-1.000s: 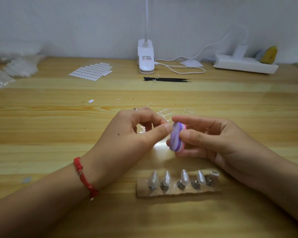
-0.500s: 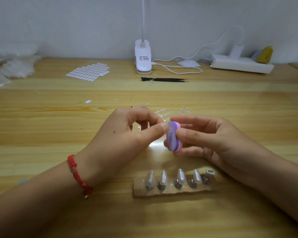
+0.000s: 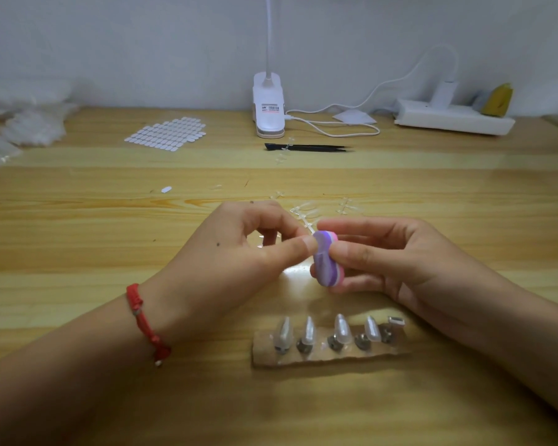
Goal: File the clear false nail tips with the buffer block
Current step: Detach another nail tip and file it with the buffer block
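**A:** Head cam, the only view. Left hand (image 3: 239, 262): thumb & forefinger pinched tight, fingertips right up against the buffer block (image 3: 326, 262).

**B:** What's in the pinch?

**A:** A clear sliver at the block's top edge. I'd say it's a nail tip (image 3: 310, 232), but the fingers hide most of it.

**B:** Right hand (image 3: 400, 262)?

**A:** Thumb in front, fingers curled behind, gripping the block on edge. The purple face is turned twd the left hand, prob. so the grit meets the tip's rim. Both hands are low over the table (image 3: 78, 246), which looks steadier for fine work.

**B:** Other tips?

**A:** Loose tips (image 3: 303, 214) lie on the table just behind the hands, w/in easy reach. Four more stand upright on a strip (image 3: 332, 357) nr the body. The peg (image 3: 395, 323) at its right end is bare, maybe for this one.
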